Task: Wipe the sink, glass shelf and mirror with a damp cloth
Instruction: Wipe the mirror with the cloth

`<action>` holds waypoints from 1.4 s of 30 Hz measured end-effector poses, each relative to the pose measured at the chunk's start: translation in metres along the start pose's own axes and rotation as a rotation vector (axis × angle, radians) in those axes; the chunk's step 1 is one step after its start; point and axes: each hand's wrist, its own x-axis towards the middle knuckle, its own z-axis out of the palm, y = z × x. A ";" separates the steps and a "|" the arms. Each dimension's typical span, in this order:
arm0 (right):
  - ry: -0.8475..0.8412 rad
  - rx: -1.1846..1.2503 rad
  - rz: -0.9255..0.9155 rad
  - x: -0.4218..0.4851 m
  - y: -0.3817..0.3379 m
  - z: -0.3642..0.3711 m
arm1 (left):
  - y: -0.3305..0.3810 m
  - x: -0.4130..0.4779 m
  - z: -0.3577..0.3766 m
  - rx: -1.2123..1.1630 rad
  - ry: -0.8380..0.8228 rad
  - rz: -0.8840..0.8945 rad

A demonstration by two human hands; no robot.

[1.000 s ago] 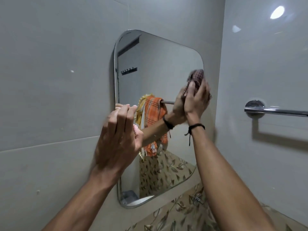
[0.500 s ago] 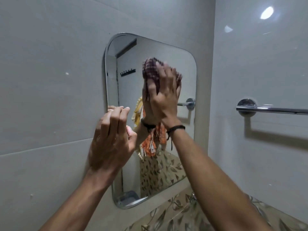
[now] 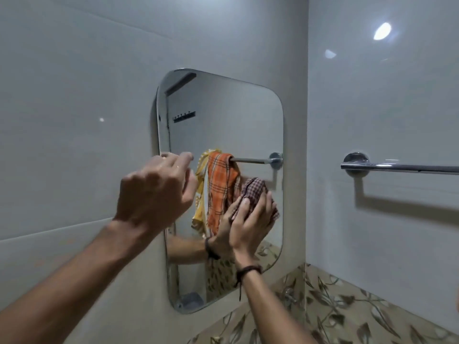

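Pressing checked cloth flat-fingered w/ R hand near right edge of mirror, having dropped from upper middle (top prob. done, bottom strip left). Keeping L hand curled at left edge, grip unclear. Seeing no sink or glass shelf yet.

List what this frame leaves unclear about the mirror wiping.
Sink and glass shelf: outside the head view.
Cloth: mostly covered by the right hand; dampness unreadable.
Left hand: fingers blurred at the left edge of the mirror; contact unclear.
Towel rail: cut off by the right edge; orange towel seen only as a reflection.
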 end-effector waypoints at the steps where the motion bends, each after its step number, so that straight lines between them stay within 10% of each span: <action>1: -0.023 -0.007 -0.009 -0.012 -0.001 0.000 | -0.005 0.012 -0.006 -0.024 -0.004 0.028; 8: -0.014 -0.020 -0.037 -0.019 -0.007 0.001 | -0.038 0.108 -0.014 0.138 0.231 0.331; 18: 0.020 -0.012 -0.090 -0.017 0.002 0.003 | -0.047 0.146 0.026 0.107 -0.005 0.594; 30: -0.032 -0.033 -0.057 -0.029 -0.013 0.002 | -0.050 0.147 0.042 0.100 0.007 0.539; 37: -0.107 -0.016 -0.450 0.009 -0.065 0.006 | -0.051 0.149 0.046 0.079 0.031 0.528; 42: -0.024 0.064 -0.229 0.077 -0.025 0.007 | -0.050 0.145 0.046 -0.017 0.013 0.434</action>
